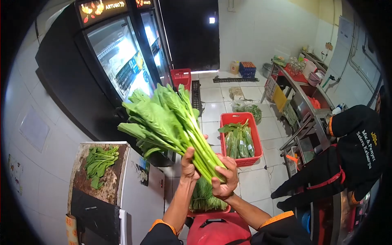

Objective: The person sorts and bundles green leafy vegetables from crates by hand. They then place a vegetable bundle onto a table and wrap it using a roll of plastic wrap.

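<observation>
A bunch of leafy greens point(163, 122) with long pale-green stalks is held up in front of me, its leaves pointing up and left. My left hand point(189, 166) is closed around the stalks at mid-length. My right hand point(225, 176) grips the lower stalk ends, fingers curled round them. Below my hands, more thin-stemmed greens point(206, 198) lie in a red container partly hidden by my arms. To the left, a smaller heap of leafy greens point(100, 161) rests on the worn top of a white chest-like appliance point(141, 185).
A red crate point(258, 149) with bagged vegetables point(239, 143) stands on the tiled floor ahead, a plastic bag of greens point(249, 109) behind it. Glass-door fridges point(122, 57) line the left. At right, a person in black point(351, 143) bends by a metal counter point(304, 96).
</observation>
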{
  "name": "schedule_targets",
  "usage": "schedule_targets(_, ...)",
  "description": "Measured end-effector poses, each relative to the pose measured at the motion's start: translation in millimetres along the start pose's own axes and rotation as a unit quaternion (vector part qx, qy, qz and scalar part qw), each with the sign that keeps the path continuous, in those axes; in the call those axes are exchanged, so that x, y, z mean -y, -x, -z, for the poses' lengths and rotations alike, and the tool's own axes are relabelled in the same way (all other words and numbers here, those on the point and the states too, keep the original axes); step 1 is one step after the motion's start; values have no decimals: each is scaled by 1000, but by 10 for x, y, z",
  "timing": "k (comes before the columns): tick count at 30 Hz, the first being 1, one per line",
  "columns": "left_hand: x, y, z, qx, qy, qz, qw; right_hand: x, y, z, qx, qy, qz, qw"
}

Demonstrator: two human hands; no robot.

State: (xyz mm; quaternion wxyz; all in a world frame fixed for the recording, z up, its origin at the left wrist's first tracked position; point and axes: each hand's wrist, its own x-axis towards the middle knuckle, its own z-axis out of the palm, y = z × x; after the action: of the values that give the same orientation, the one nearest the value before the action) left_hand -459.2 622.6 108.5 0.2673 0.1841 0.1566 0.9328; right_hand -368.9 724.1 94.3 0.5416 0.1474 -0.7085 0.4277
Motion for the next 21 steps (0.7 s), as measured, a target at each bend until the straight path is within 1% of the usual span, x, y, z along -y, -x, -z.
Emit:
schedule_targets(1,-58,-28,-60,22,10,-4,1000,-5,-58,12,0,-21,6,1000)
schedule_targets(2,-90,-28,-87,4,-6,-26,1000,4,-98,20,0,-42,9,999)
schedule_targets(4,-107,-51,-344,30,-45,-78,996,118,-206,0,-25,-41,0,999)
schedule_targets(5,-113,-69,-378,33,-48,-80,995,172,-250,-10,-46,-37,-12,998)
schedule_targets(6,-117,-78,-402,43,-46,-93,994,207,-266,-25,-47,-39,-10,998)
schedule_targets(7,-124,-99,-437,55,-44,-107,992,228,-288,-51,-89,-70,0,994)
schedule_targets(8,-123,-112,-497,76,-14,-111,991,237,-336,-80,-131,-102,13,986)
schedule_targets(9,-149,-115,-516,86,-3,-108,990,258,-387,-94,-151,-104,20,983)
schedule_targets(10,-177,-105,-522,96,9,-103,990,281,-417,-84,-151,-106,24,983)
schedule_targets(11,-194,-108,-516,100,9,-105,989,289,-454,-55,-121,-75,30,989)
schedule_targets(13,-210,-85,-474,42,-56,-114,991,258,-469,1,-59,-32,38,997)
schedule_targets(14,-268,-75,-458,45,-57,-116,991,283,-506,77,-60,-33,41,997)
schedule_targets(16,-402,-34,-446,19,-107,-7,994,494,-749,285,108,63,-31,992)
schedule_targets(17,-415,4,-492,-46,-163,-22,985,507,-831,357,141,103,-55,983)
schedule_targets(18,-442,17,-563,-64,-179,23,981,480,-856,341,142,104,-58,983)
schedule_targets(19,-415,23,-659,-91,-196,36,976,433,-855,317,219,36,-145,964)
schedule_targets(20,-356,7,-723,-119,-212,49,969,377,-844,285,292,-32,-231,928)
schedule_targets(21,-274,-25,-711,-148,-269,6,952,307,-818,219,310,-59,-290,903)
